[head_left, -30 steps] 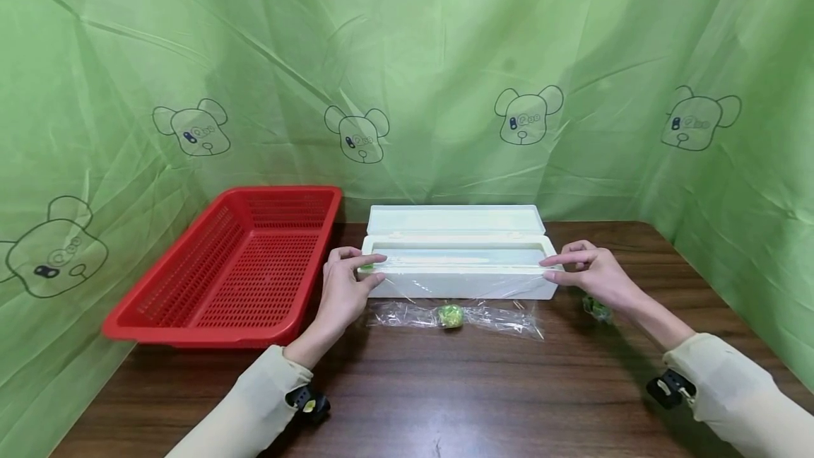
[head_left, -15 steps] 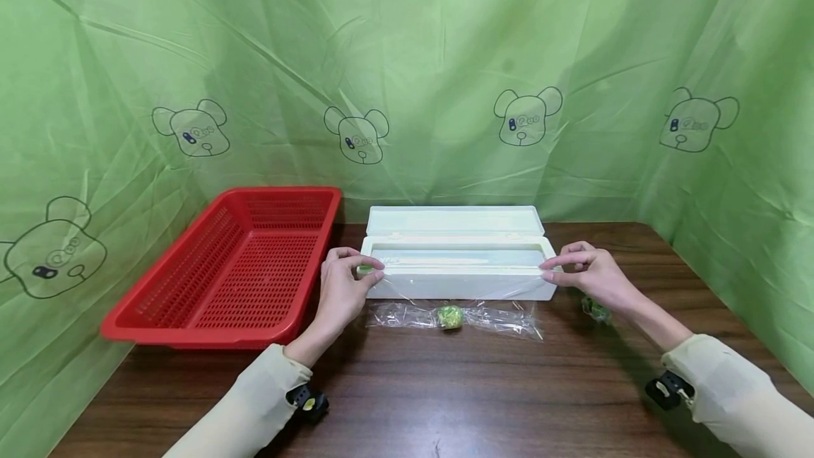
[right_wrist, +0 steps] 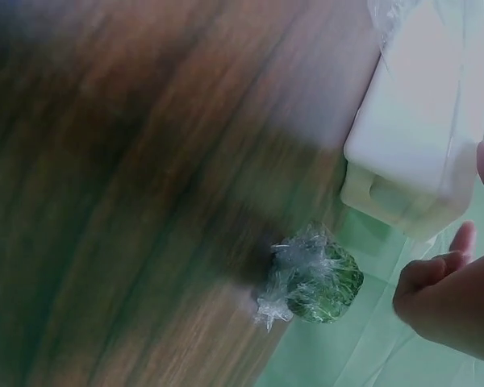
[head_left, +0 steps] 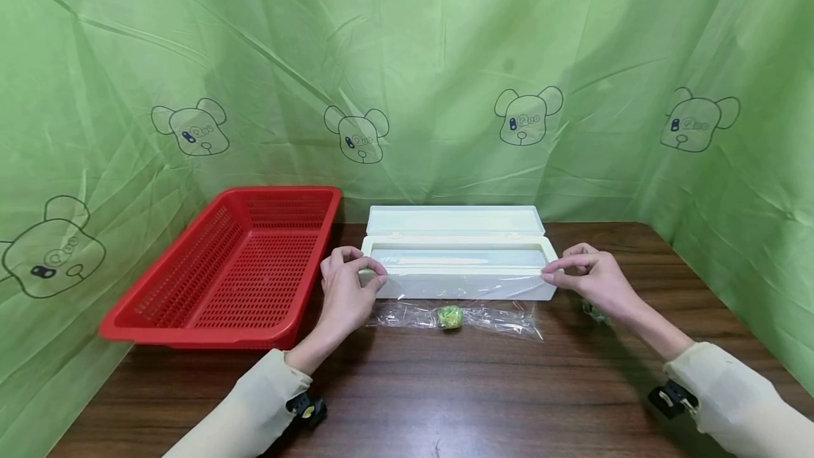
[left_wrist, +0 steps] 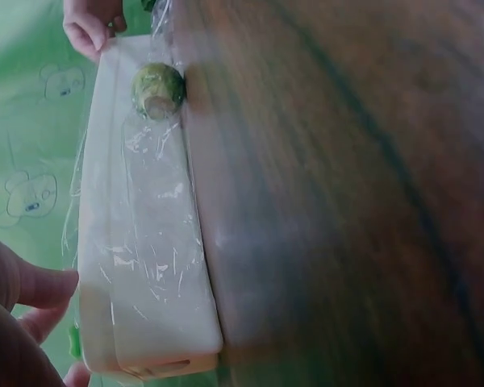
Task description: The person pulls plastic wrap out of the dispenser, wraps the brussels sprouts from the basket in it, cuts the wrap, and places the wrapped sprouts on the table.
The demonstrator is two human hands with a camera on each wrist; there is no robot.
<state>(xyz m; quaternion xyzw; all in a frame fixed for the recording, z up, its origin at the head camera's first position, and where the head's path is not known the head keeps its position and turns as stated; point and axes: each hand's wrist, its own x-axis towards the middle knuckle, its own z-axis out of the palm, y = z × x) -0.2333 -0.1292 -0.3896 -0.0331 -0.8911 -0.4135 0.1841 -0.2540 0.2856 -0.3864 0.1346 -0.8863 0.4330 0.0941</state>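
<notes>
In the head view a white cling film dispenser box [head_left: 461, 285] stands with its lid raised, a sheet of clear film drawn over its front wall. My left hand [head_left: 346, 288] pinches the film's edge between thumb and forefinger at the box's left front corner. Opposite, at the right front corner, my right hand [head_left: 598, 278] pinches the film with thumb and forefinger. Before the box lies a small round green vegetable [head_left: 450, 316] on clear film spread out to both sides; its pale cut stem shows in the left wrist view. A small green tab [left_wrist: 74, 343] sits near my left fingers.
A red plastic basket [head_left: 286, 334] with slotted walls stands left of the box. Under my right forearm lies a film-wrapped green vegetable [right_wrist: 323, 286], partly hidden in the head view. A green curtain hangs behind the wooden table [head_left: 445, 387].
My left forefinger has bent down to meet the thumb at the film's edge. The right fingertips have come together and moved slightly right and down. The box and vegetables have stayed put.
</notes>
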